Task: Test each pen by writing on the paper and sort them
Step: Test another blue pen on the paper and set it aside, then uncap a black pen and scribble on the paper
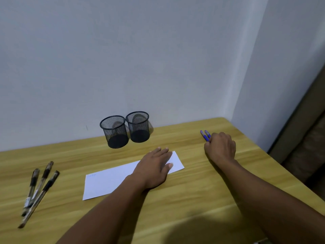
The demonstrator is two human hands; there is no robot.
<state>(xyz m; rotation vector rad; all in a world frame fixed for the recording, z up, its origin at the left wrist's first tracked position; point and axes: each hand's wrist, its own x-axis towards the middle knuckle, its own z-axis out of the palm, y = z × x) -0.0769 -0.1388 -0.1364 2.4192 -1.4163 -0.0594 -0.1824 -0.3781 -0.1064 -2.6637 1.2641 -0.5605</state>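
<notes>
A white sheet of paper (109,182) lies on the wooden desk (184,199), with a faint blue scribble near its left end. My left hand (154,166) rests flat on the paper's right part, fingers spread. My right hand (220,147) is curled over two blue pens (204,135) at the desk's far right; their capped ends stick out past my fingers. Three dark pens (37,189) lie together at the left. Two black mesh pen cups (115,132) (139,126) stand side by side by the wall, both looking empty.
A pale wall runs behind the desk and meets a side wall at the right corner. The desk's right edge drops off close to my right arm, with a brown upholstered surface (302,138) beyond it.
</notes>
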